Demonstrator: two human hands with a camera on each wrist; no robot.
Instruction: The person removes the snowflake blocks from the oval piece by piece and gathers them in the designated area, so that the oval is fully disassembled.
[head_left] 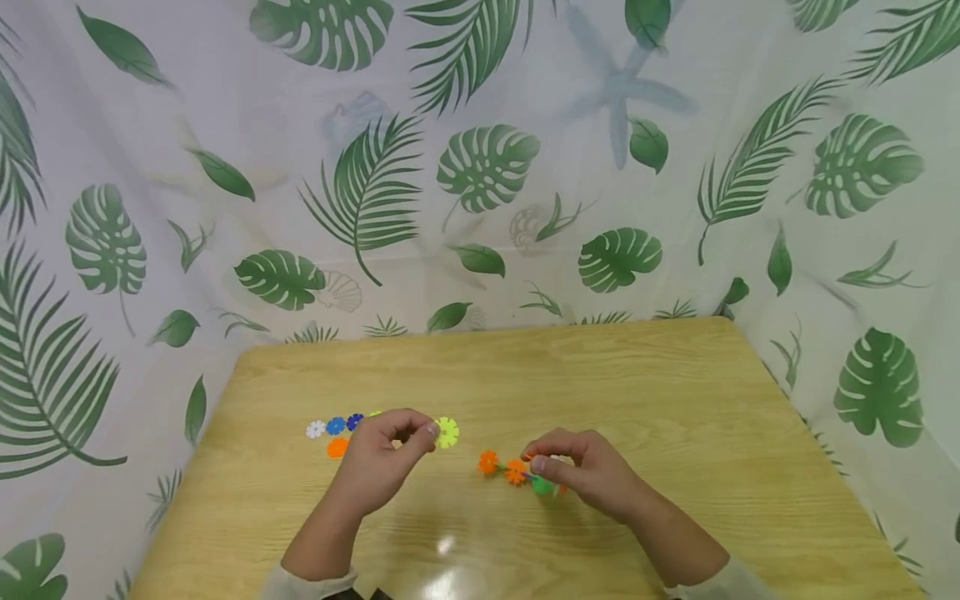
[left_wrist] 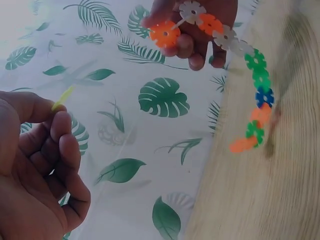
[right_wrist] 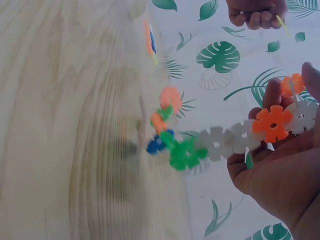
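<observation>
One wooden table [head_left: 675, 400] is standing against a leaf-printed curtain [head_left: 487, 167]. Over its near middle the right hand [head_left: 592, 475] is gripping one chain of snowflake discs [head_left: 517, 472], fingers curled round its white and orange end while the rest is trailing off toward the tabletop. The left hand [head_left: 382, 458] is sitting to the left, thumb and forefinger pinching a single yellow-green disc [head_left: 447, 432]. Beside that hand four loose discs [head_left: 335, 429] are lying on the wood: white, light blue, dark blue and orange.

The head view is showing only two orange discs and a green one of the chain. The left wrist view is revealing about ten linked pieces [left_wrist: 255, 75] in orange, white, green and blue, and the pinched disc edge-on as a thin sliver [left_wrist: 62, 97]. The right wrist view is showing the chain [right_wrist: 225, 142] lying across the right hand's fingers [right_wrist: 272, 95], with the left hand [right_wrist: 256, 12] clenched small at the top.
</observation>
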